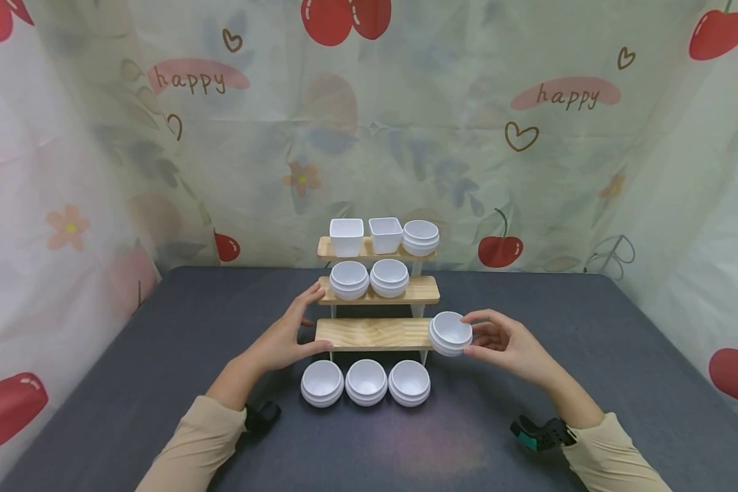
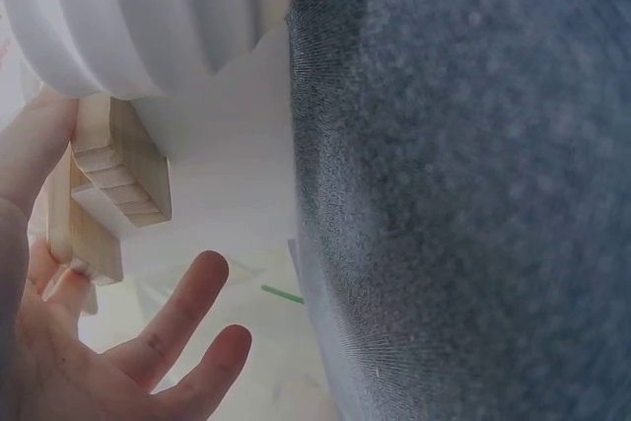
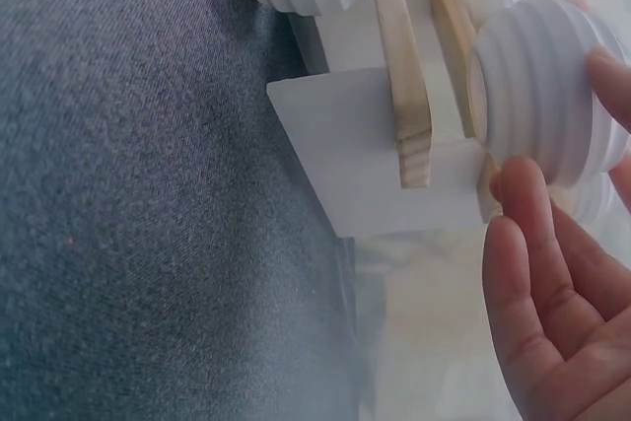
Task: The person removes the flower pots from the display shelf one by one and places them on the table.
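Observation:
A white round ribbed bowl is pinched between thumb and fingers of my right hand, at the right end of the bottom wooden shelf. In the right wrist view the bowl is held above shelf height, its base toward the boards. My left hand touches the left side of the three-tier stand, thumb at the bottom shelf's end and a finger at the middle shelf. Two of its fingers stretch out free in the left wrist view. The bottom shelf's top is bare.
Three round bowls stand in a row before the stand. Two more sit on the middle shelf. The top shelf bears two square bowls and a round one. Printed curtains surround the dark cloth-covered table.

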Demonstrator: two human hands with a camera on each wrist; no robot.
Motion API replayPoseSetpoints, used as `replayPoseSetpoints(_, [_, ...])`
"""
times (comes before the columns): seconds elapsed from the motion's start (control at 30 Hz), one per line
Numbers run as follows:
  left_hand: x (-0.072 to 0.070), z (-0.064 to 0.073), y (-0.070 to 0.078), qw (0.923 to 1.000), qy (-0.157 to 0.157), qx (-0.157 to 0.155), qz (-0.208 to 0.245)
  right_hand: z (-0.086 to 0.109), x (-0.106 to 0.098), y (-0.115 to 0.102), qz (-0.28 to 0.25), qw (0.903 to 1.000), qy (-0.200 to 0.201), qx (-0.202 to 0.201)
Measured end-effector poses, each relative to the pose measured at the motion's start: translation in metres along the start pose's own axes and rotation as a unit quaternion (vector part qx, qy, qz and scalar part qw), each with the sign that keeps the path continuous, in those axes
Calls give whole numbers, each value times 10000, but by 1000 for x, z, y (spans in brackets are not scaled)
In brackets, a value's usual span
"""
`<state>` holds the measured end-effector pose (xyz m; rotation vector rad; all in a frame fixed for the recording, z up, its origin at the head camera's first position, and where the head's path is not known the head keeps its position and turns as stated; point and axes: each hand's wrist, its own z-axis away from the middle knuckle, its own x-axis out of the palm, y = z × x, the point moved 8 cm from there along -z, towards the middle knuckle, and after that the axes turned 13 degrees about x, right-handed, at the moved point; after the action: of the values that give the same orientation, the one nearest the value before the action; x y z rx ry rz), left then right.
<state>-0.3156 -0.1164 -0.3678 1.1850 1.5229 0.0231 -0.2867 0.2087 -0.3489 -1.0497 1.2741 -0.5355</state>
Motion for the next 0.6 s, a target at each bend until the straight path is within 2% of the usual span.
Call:
replayPoseSetpoints(0.23, [0,-1,2,10000,-41,-16,25,2,0,2,-8,9999,-121,-6])
replayPoseSetpoints(0.6, [0,0,1,10000,-21,-4,-41,4,1,10,103,9993,-292,230])
